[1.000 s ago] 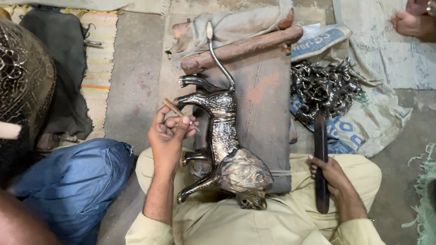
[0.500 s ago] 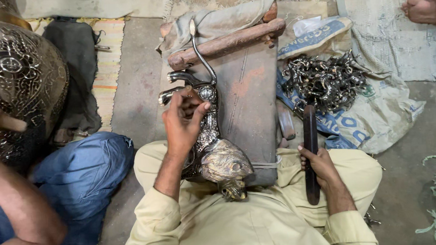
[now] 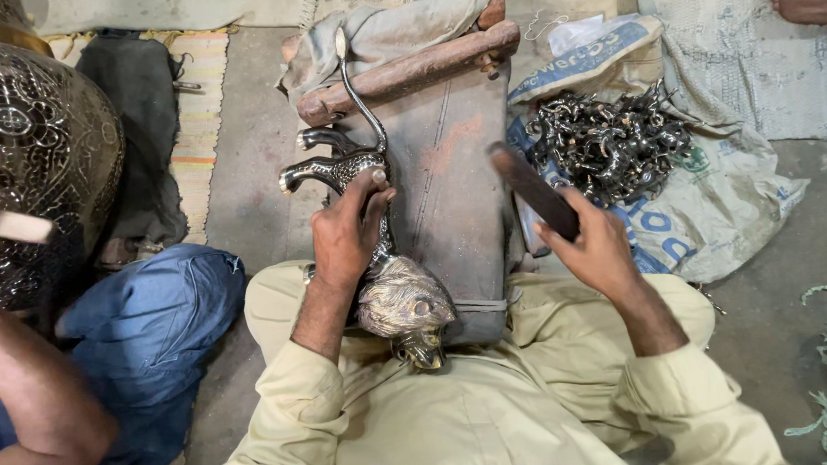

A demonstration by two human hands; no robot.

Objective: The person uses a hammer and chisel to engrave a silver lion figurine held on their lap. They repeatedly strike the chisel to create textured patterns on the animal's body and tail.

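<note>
On the wooden block (image 3: 453, 178), the metal animal figure (image 3: 377, 263) is pinned by the left hand (image 3: 347, 231); a dark hammer (image 3: 534, 193) is clamped raised in the right hand (image 3: 593, 247); chasing seems underway; a square, controlled blow is called for.

This is a floor-level metalworking workshop, where craftspeople sit on the ground. At centre frame a worn wooden work block (image 3: 449, 193) lies propped against a rough log (image 3: 405, 72) draped with dusty cloth, and a shiny metal animal figure (image 3: 377, 263) rests against it. In the upper right a heap of small dark metal pieces (image 3: 607, 142) lies on woven sacks (image 3: 714, 217). At the upper left stands a large engraved metal vase (image 3: 32, 149), worked on by a second person. Bare concrete floor (image 3: 259, 156) and a striped mat (image 3: 201, 102) lie between them.
</note>
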